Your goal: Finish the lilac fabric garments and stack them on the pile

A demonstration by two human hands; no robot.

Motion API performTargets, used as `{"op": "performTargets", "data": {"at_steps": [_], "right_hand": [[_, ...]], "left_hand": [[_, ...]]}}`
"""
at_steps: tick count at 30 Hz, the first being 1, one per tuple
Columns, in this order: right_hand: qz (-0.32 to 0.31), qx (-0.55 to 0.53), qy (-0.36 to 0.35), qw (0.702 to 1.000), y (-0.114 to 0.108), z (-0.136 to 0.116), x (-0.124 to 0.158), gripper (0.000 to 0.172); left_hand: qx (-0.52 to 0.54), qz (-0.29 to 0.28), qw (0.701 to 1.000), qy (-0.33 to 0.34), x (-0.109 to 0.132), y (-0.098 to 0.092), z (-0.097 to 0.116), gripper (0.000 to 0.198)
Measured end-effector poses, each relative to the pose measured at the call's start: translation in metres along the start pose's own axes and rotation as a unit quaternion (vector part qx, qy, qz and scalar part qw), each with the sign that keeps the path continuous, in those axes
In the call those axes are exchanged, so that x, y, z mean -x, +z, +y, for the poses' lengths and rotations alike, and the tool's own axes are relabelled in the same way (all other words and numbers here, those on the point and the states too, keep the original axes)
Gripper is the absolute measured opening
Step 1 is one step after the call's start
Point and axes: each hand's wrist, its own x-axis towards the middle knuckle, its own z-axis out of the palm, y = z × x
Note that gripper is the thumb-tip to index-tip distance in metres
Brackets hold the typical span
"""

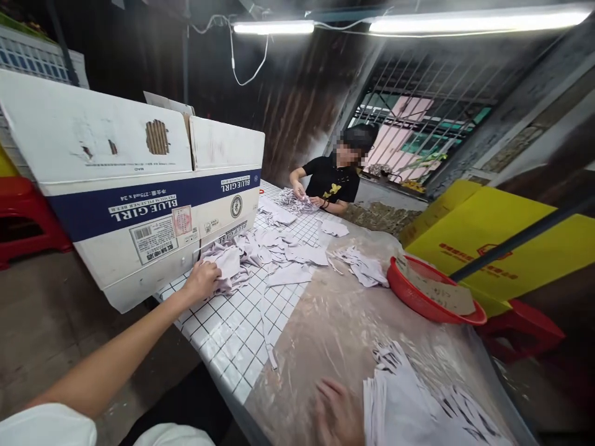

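My left hand [203, 279] reaches out to the table's left edge and is closed on a bunch of pale lilac fabric pieces [227, 263], right beside a tipped cardboard box [139, 186] marked "Blue Girl". A loose heap of the same fabric pieces [279, 244] spreads across the table's middle. Close to me, my right hand [337, 412] lies flat with fingers spread on the clear plastic sheet [334, 322], touching the edge of a neat stack of fabric pieces [409, 402].
A red plastic basket [418, 300] holding a cardboard piece sits at the right edge. Across the white tiled table [223, 334], a person in a black shirt [332, 183] handles fabric. Yellow boards [502, 241] and red stools [23, 217] flank the table.
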Motion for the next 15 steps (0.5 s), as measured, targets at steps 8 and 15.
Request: {"op": "performTargets", "data": {"at_steps": [8,15], "right_hand": [[-0.007,-0.233,0.099,0.968,0.029,-0.103,-0.114,0.03],[0.034,-0.355,0.267,0.895,0.014,-0.085,-0.117,0.043]], "left_hand": [[0.362,0.072,0.9,0.234,-0.035,-0.093,0.105,0.02],[0.498,0.053,0.818,0.282,-0.069,-0.116,0.198,0.021]]}}
